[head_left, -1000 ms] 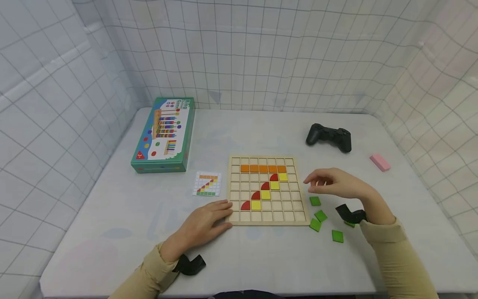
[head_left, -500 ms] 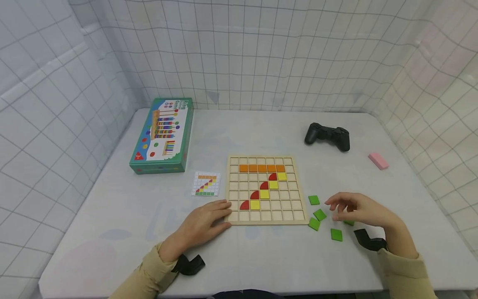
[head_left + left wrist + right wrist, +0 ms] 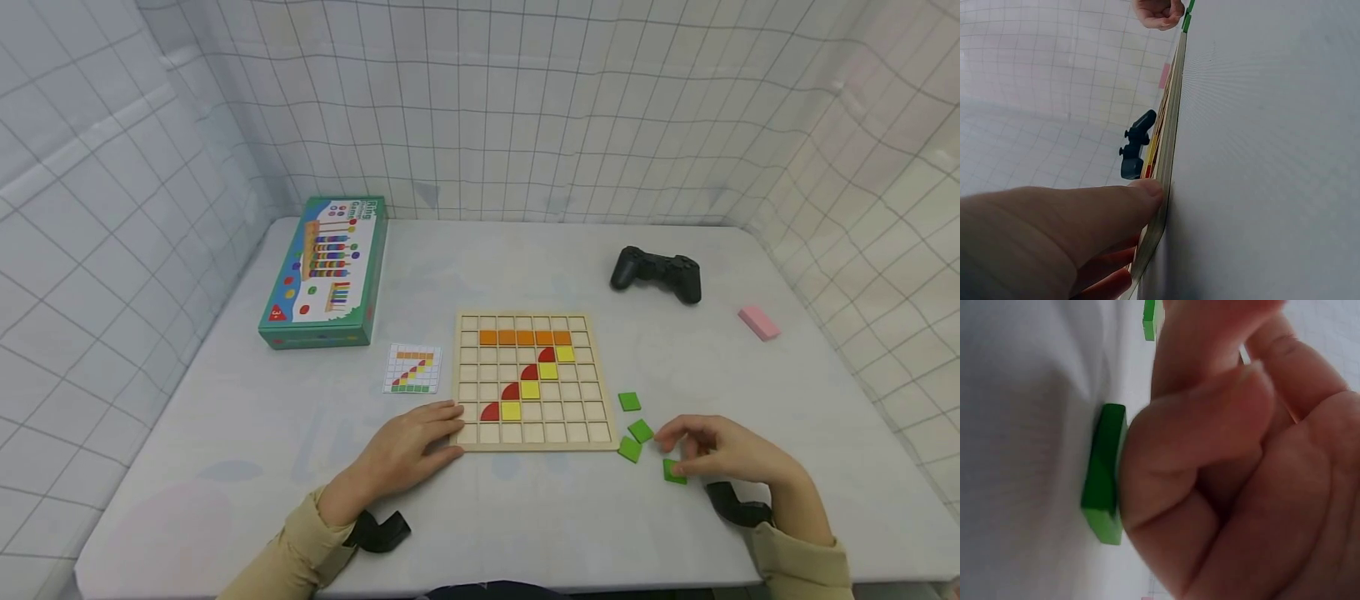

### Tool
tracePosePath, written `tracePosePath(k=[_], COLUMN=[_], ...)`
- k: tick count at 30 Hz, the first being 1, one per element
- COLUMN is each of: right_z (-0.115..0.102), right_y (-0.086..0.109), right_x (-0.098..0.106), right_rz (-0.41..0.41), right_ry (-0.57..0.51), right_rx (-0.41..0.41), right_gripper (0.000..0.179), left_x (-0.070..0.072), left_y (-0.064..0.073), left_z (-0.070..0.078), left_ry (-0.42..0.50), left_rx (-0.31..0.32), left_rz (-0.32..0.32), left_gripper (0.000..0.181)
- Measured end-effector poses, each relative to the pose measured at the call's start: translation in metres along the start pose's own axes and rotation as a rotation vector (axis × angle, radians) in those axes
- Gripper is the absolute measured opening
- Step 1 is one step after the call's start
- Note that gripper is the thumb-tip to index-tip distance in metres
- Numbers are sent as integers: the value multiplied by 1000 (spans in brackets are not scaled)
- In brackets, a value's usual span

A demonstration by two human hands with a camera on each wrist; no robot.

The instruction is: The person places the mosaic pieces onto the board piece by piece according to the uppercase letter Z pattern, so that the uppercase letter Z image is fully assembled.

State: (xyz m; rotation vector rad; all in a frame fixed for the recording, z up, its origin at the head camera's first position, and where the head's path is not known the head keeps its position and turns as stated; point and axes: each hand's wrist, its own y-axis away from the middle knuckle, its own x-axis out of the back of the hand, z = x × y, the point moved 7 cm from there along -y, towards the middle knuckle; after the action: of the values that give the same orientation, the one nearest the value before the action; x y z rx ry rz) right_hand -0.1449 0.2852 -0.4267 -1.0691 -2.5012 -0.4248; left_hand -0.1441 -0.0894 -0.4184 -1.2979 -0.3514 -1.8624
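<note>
My left hand (image 3: 408,442) rests at the lower left corner of a wooden grid board (image 3: 540,447), fingers on its left edge. In the left wrist view the thumb (image 3: 1147,190) touches the board's side. Orange squares (image 3: 525,337) form a row on the board, with red quarter-circles (image 3: 511,392) and yellow squares (image 3: 529,390) running diagonally below. My right hand (image 3: 723,450) is low over loose green square tiles, its thumb at the nearest tile (image 3: 670,476). In the right wrist view, loosely bent fingers (image 3: 1179,437) lie right beside a green tile (image 3: 1107,469) on the table.
More green tiles (image 3: 629,402) lie off the board's right edge. A pattern card (image 3: 412,369) is left of the board. Farther back are a green game box (image 3: 324,275) and a black game controller (image 3: 656,272). A pink block (image 3: 760,322) lies at the far right.
My right hand has moved from beside the board's right edge back and down to the green tiles, lowering its thumb onto one. The left hand stays on the board's edge.
</note>
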Motion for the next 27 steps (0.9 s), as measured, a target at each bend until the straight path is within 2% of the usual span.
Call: tracePosePath(k=[10, 17, 27], right_z=[2, 5, 9], right_y=[5, 5, 5], right_x=[1, -1, -1], right_rz=[49, 46, 47], right_ry=[-5, -25, -4], right_rx=[-8, -15, -71], right_gripper=[31, 32, 31], left_x=[1, 0, 0], left_y=[0, 0, -1], left_z=[0, 0, 0], left_ry=[2, -3, -8], left_rx=[-11, -11, -5], left_rz=[10, 18, 13], left_gripper=[40, 40, 39])
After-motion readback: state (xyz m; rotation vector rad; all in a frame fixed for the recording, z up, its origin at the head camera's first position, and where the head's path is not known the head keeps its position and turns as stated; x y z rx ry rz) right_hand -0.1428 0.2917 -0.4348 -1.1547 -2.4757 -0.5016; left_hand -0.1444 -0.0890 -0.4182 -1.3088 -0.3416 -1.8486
